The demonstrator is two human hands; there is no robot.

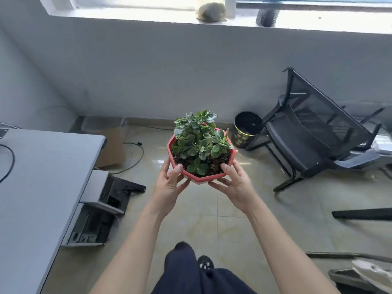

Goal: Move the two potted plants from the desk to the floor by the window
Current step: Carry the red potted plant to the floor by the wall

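A red hexagonal pot (231,156) filled with green succulents is held in the air over the tiled floor, in front of the wall under the window. My left hand (169,183) grips its near left side, thumb on the rim. My right hand (234,183) grips its near right side the same way. No second potted plant is in view.
The grey desk (42,177) stands at the left, with an open computer case (95,211) on the floor beside it. A black bin (247,129) and a tipped black chair (314,132) lie to the right by the wall. Cables (135,153) trail on the floor.
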